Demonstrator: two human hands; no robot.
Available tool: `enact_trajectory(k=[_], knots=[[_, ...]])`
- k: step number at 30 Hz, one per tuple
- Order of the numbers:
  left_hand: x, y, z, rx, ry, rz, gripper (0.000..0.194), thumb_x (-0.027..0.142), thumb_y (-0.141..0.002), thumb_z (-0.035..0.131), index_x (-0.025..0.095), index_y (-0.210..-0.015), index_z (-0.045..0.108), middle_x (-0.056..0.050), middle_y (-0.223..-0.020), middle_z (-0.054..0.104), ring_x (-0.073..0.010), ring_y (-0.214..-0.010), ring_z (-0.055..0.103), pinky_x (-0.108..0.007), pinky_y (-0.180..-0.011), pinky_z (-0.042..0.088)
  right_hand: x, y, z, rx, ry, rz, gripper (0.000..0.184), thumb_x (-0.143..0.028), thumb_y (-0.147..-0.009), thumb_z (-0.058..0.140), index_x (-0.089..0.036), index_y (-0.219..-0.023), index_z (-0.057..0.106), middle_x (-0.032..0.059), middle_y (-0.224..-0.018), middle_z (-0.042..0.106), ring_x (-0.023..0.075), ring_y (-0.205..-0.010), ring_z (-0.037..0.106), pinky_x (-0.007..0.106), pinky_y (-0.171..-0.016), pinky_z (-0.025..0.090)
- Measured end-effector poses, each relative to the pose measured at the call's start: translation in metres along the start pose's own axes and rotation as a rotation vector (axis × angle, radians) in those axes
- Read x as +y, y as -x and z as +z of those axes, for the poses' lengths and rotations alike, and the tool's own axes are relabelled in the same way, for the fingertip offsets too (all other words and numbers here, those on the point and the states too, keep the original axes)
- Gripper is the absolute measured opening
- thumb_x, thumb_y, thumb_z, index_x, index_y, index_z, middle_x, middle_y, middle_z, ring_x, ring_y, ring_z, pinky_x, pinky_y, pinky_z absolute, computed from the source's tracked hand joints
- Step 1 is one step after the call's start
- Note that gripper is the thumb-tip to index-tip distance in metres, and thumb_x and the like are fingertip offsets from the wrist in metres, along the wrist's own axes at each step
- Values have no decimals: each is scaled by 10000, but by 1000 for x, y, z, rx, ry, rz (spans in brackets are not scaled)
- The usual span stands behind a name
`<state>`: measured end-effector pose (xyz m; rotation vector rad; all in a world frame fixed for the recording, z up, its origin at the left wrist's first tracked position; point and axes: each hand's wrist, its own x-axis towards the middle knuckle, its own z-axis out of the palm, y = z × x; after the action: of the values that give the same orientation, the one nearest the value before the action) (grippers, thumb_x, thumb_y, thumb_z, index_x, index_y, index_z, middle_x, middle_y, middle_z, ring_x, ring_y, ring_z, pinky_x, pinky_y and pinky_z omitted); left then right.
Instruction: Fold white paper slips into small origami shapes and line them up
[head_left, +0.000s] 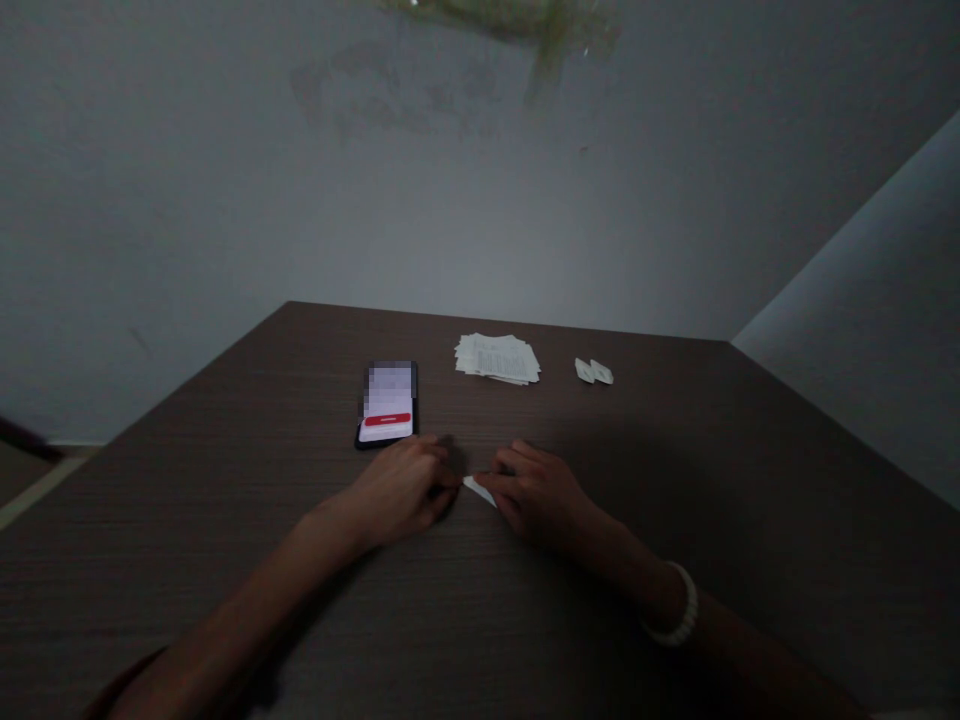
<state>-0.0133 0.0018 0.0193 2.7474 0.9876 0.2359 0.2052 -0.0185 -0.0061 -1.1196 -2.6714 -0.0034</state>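
Observation:
A small folded strip of white paper (478, 490) lies between my two hands, low over the table. My right hand (536, 490) is closed on it, with the fingertips pressed along its upper edge. At the paper's left tip, my left hand (416, 483) is closed too, thumb and forefinger pinched at the end. Part of the paper is hidden under the right fingers. A lit phone (388, 402) lies just beyond my left hand. Farther back is a loose stack of printed paper sheets (497, 358). Two small folded white papers (594, 371) sit to its right.
The dark wooden table (225, 430) runs back to a stained grey wall (420, 220). Another wall surface (885, 260) slopes in at the right. A white beaded bracelet (686, 608) circles my right wrist. The light is dim.

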Motion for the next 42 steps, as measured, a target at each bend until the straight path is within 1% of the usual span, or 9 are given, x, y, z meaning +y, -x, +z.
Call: enact_trajectory(k=[7, 14, 18, 22, 27, 32, 38, 42], knots=[[0, 2, 0, -19, -56, 8, 226, 189, -870, 502, 188, -723, 674, -53, -755, 605, -206, -772, 551, -315, -660, 397, -3, 1, 1, 2, 27, -6, 183, -160, -915, 494, -225, -1019, 629, 38, -930, 579, 180, -854, 457, 288, -690, 345], [4, 1, -5, -55, -76, 2, 208, 184, -862, 503, 175, -729, 664, -60, -767, 615, -205, -764, 565, -310, -659, 411, -3, 1, 0, -10, 37, -27, 198, -167, -927, 481, -220, -1058, 620, 44, -939, 580, 183, -854, 450, 293, -707, 350], [6, 2, -6, -38, -51, 7, 210, 172, -853, 501, 162, -713, 657, -62, -765, 613, -200, -765, 568, -310, -676, 426, -3, 0, 0, -16, 21, -15, 208, -167, -922, 483, -224, -1068, 618, 42, -935, 584, 189, -868, 457, 300, -711, 356], [5, 3, -5, -40, -17, -6, 212, 175, -856, 493, 158, -726, 660, -63, -782, 615, -195, -763, 577, -312, -692, 444, -3, 0, 1, -10, -4, 5, 228, -166, -921, 470, -202, -1102, 604, 52, -947, 581, 193, -878, 462, 306, -734, 365], [3, 3, -3, -41, -24, -23, 215, 202, -856, 495, 161, -736, 668, -71, -801, 617, -206, -767, 588, -327, -685, 448, -3, -2, -1, -45, -7, -30, 284, -119, -898, 470, -244, -1111, 609, 47, -927, 548, 182, -837, 452, 293, -677, 345], [5, 2, -5, -59, -29, -30, 231, 213, -845, 488, 153, -708, 664, -74, -756, 605, -202, -717, 581, -321, -637, 431, -3, -3, -2, -39, -12, -15, 304, -106, -885, 480, -257, -1100, 632, 50, -891, 528, 178, -816, 441, 286, -641, 320], [6, 2, -6, -66, -51, -44, 245, 219, -857, 478, 157, -713, 667, -76, -760, 609, -207, -738, 582, -329, -665, 429, 0, 3, -1, 0, -43, 30, 262, -151, -898, 497, -248, -1081, 658, 50, -890, 539, 176, -825, 450, 287, -645, 330], [6, 3, -7, -58, -66, -30, 248, 265, -866, 494, 172, -724, 675, -69, -769, 606, -212, -752, 581, -322, -663, 429, 6, 7, -3, 9, -94, 32, 255, -183, -908, 497, -234, -1100, 658, 61, -940, 557, 188, -872, 474, 302, -699, 369]])
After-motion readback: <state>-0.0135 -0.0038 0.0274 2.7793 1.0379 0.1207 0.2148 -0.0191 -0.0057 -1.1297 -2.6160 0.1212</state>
